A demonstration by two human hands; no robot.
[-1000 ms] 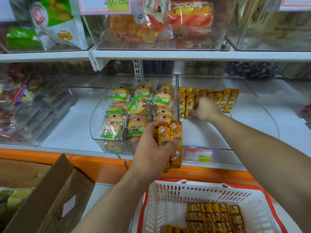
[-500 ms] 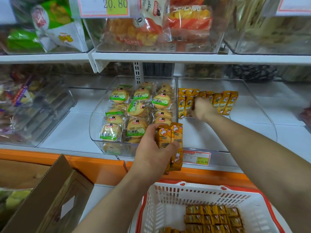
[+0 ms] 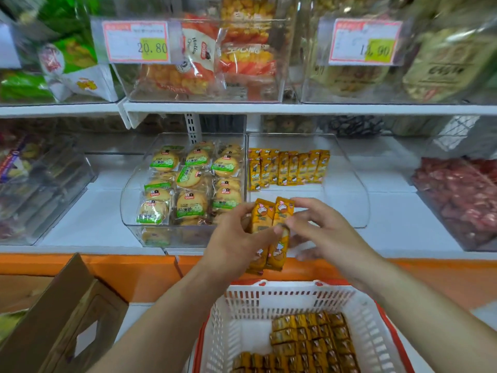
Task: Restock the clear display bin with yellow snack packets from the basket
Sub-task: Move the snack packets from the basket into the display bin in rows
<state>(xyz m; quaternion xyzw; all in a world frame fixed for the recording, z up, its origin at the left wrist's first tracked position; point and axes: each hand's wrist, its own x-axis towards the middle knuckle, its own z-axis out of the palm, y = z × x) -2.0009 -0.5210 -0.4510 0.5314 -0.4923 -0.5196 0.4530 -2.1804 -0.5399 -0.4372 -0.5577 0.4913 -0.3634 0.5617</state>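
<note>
My left hand (image 3: 236,238) grips a small bundle of yellow snack packets (image 3: 269,232) upright, in front of the clear display bin (image 3: 357,189). My right hand (image 3: 322,232) has its fingertips on the right side of that bundle, thumb and fingers pinching a packet near its top. At the back of the bin stands a row of yellow packets (image 3: 289,168), leaning on end. The white basket (image 3: 269,300) with a red rim sits below my hands and holds several more yellow packets (image 3: 309,343).
A clear bin of round biscuits in green-labelled wrappers (image 3: 188,184) stands just left of the display bin. A bin of red snacks (image 3: 462,200) is at the right. An open cardboard box (image 3: 61,319) sits lower left. The upper shelf (image 3: 269,107) carries bagged snacks and price tags.
My right hand has left the packet row at the back of the bin and come forward to the bundle in my left hand. The left hand stayed near the bin's front.
</note>
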